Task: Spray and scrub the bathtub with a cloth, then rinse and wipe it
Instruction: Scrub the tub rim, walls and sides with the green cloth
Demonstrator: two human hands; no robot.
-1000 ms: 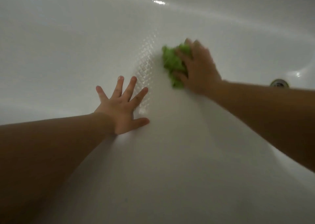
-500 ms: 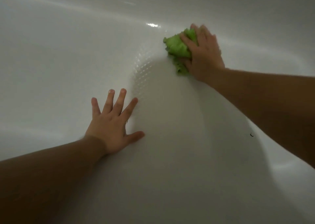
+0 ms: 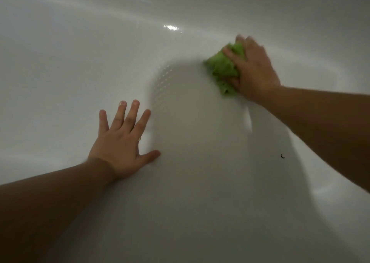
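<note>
While pressed flat on the white bathtub (image 3: pixel 60 78) floor, left hand (image 3: pixel 120 142) lies at near left with fingers straight and spread, thumb angled out to the right, gripping nothing. Left forearm reaches in from the near-left corner.

Farther and to the right, right hand (image 3: pixel 253 70) bears down on a crumpled green cloth (image 3: pixel 223 68), fingers bent over its top and thumb hooked under its near edge, so grasping the cloth against the tub surface. Slightly blurred at the fingertips. Cloth bunched, sticking out to the left of the hand, touching the tub where the floor curves up into the far wall. Right forearm comes in from the right edge.

Between the two hands, well apart from each, a patch of raised anti-slip dots (image 3: pixel 166 80) catching the light. Small bright glare spot (image 3: pixel 171 27) on the far wall. Tiny dark speck (image 3: pixel 282 156) on the tub floor at near right, just beside the right forearm. Broad shadow over the near middle of the tub.
</note>
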